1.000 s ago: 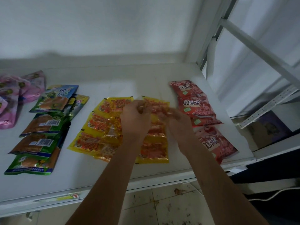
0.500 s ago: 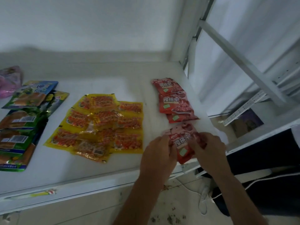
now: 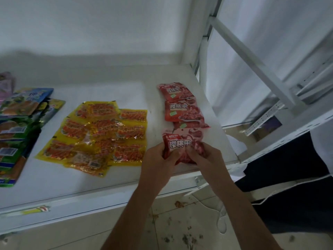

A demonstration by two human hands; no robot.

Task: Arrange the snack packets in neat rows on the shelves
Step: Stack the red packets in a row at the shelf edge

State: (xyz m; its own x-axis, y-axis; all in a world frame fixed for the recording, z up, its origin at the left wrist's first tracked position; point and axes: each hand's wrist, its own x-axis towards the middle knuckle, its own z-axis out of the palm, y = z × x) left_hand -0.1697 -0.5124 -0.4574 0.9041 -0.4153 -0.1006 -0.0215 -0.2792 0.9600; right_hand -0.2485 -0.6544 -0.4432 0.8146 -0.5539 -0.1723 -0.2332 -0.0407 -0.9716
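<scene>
Red packets (image 3: 182,105) with white lettering; yellow packets (image 3: 100,136) with orange-red print; green packets (image 3: 14,123), one blue-topped; white shelf (image 3: 59,177).

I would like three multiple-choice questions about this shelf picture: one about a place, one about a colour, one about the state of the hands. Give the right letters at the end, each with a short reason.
1. Where does the row of red packets lie on the shelf?
A. by its right edge
B. by its left edge
C. in the middle

2. What colour are the packets in the middle group?
A. blue
B. yellow
C. white

3. What are the two hands doing?
A. hanging idle
B. pressing flat on the shelf
C. both gripping one red packet

Answers: 1 A, the red row runs along the right edge. 2 B, their wrappers are yellow with orange print. 3 C, the left hand and the right hand curl round the nearest red packet.
</scene>
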